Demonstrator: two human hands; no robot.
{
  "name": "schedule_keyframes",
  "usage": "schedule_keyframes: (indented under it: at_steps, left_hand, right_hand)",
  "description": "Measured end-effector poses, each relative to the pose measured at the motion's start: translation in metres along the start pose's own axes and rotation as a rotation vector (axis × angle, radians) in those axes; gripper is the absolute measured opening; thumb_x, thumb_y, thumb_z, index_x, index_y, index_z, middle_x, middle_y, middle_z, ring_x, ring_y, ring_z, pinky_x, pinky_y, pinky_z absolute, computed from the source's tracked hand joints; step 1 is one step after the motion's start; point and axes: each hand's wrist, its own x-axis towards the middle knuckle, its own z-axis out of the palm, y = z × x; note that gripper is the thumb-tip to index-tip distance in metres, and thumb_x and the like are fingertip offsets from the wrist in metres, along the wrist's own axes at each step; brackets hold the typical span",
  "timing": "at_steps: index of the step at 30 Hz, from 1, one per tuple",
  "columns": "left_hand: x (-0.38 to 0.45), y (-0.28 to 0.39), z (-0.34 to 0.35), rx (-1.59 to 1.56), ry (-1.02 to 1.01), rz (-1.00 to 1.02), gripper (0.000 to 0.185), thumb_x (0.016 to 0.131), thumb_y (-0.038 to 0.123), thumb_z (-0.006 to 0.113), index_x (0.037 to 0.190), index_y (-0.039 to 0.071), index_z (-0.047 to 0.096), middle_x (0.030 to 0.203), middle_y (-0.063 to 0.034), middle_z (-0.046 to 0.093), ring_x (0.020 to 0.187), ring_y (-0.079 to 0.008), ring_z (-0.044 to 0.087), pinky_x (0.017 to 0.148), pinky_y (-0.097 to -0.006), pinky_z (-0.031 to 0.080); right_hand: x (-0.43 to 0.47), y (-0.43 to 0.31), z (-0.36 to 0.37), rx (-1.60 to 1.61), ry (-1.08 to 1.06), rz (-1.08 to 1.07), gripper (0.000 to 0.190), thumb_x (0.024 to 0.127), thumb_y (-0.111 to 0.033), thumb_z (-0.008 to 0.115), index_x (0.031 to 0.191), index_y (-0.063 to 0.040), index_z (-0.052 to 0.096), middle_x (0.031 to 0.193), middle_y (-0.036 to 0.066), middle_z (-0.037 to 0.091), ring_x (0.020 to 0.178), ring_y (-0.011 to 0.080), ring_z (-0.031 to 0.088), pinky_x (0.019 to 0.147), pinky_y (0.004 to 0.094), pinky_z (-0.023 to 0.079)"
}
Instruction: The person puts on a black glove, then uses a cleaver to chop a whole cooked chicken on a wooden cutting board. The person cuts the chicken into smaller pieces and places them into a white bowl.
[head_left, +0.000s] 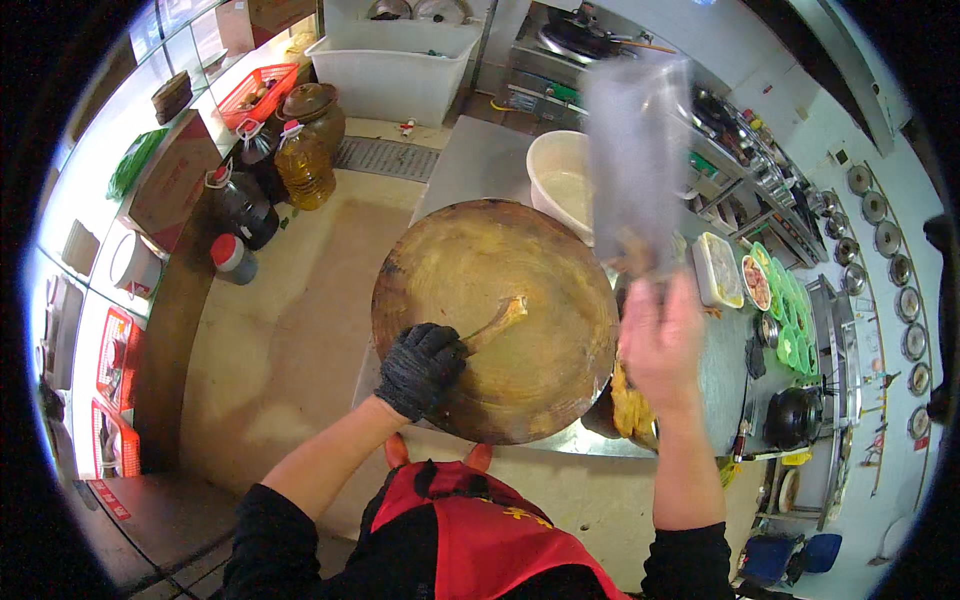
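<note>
My left hand (424, 367), in a black knitted glove, grips one end of a pale yellowish piece of poultry leg (499, 324). The free end points away to the right across a thick round wooden chopping block (517, 247). Raised at the block's right side, my bare right hand (664, 341) is closed around the handle of a broad cleaver (637, 150). Motion blur smears the blade, and the fingers hide the handle. Below the right hand, a yellow-skinned piece of poultry (631, 405) is partly covered by my forearm.
A white basin (559, 176) stands behind the block on the metal worktop (472, 157). To the right are a white tub (718, 268), a bowl of chopped meat (756, 283), green trays (787, 315) and a dark pot (795, 415). Oil jugs (305, 169) stand at the left.
</note>
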Motion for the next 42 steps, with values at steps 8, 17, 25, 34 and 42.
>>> schedule_keyframes:
  at_steps: [8,17,25,34,42]
  left_hand:
    - [0.001,0.001,0.0,0.045,-0.172,-0.034,0.022,0.075,0.014,0.069,0.097,0.011,0.069,0.098,-0.0092,0.065,0.091,-0.0304,0.063,0.077,-0.0463,0.05]
    - [-0.004,-0.002,0.0,0.064,-0.04,0.044,0.025,0.076,0.012,0.067,0.101,0.01,0.069,0.103,-0.01,0.068,0.09,-0.0315,0.064,0.078,-0.046,0.051]
    - [-0.008,-0.009,0.003,-0.14,0.102,0.071,0.019,0.074,0.008,0.067,0.093,0.008,0.065,0.091,-0.0146,0.064,0.082,-0.038,0.061,0.071,-0.0469,0.05]
    - [0.004,-0.005,0.01,-0.179,0.113,0.011,0.007,0.076,0.011,0.066,0.082,0.009,0.063,0.08,-0.0128,0.061,0.076,-0.0362,0.059,0.068,-0.0482,0.047]
    - [0.003,0.0,0.024,0.053,-0.077,0.033,0.016,0.074,0.013,0.065,0.089,0.009,0.068,0.099,-0.0103,0.064,0.092,-0.0308,0.062,0.078,-0.0442,0.051]
  right_hand:
    - [-0.029,0.103,0.071,-0.307,-0.589,0.214,0.029,0.098,-0.026,0.057,0.096,0.003,0.057,0.091,0.03,0.064,0.085,0.048,0.062,0.075,0.0512,0.049]
    - [-0.016,0.103,0.039,-0.174,-0.569,0.311,0.021,0.102,-0.022,0.056,0.098,-0.003,0.05,0.063,0.004,0.053,0.045,0.0133,0.051,0.041,0.0324,0.043]
    - [-0.011,0.0,0.019,-0.049,-0.217,0.086,0.027,0.1,-0.026,0.056,0.093,0.0,0.056,0.087,0.027,0.065,0.077,0.0453,0.063,0.069,0.0495,0.049]
    - [-0.01,0.11,0.05,-0.035,-0.778,0.677,0.03,0.103,-0.031,0.054,0.102,-0.001,0.051,0.063,0.012,0.058,0.046,0.0219,0.056,0.044,0.0377,0.046]
    - [-0.045,0.071,0.041,-0.215,-0.613,0.164,0.027,0.099,-0.026,0.058,0.096,0.0,0.053,0.08,0.026,0.064,0.078,0.0464,0.064,0.067,0.0525,0.048]
